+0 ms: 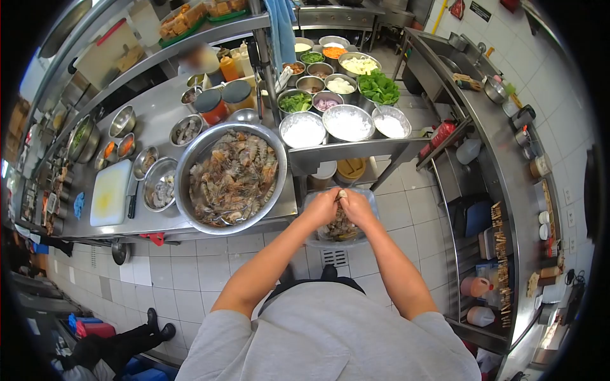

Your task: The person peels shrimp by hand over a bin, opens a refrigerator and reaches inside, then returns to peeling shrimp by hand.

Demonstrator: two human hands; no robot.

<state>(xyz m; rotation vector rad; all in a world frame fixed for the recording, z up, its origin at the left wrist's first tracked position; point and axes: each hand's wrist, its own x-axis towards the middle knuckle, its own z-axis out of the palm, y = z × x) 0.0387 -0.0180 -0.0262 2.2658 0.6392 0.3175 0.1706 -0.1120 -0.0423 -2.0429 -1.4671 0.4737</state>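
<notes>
My left hand (325,208) and my right hand (357,207) meet in front of me, both closed with fingertips together on a small shrimp (343,194). Most of the shrimp is hidden by the fingers. Below them, a clear plastic tub (311,240) holds a brownish pile of shrimp heads and shells (338,230). To the left, a large steel bowl (182,193) full of whole raw shrimp (235,174) stands at the counter's edge. Beside it, a smaller steel bowl (151,171) contains greyish peeled shrimp (164,192).
A white cutting board (109,197) and a knife (131,202) lie on the left counter. Bowls of white powder (348,122), vegetables and lettuce (379,87) fill the station ahead. A steel sink counter (470,127) runs along the right. Another person's legs (127,340) show at lower left.
</notes>
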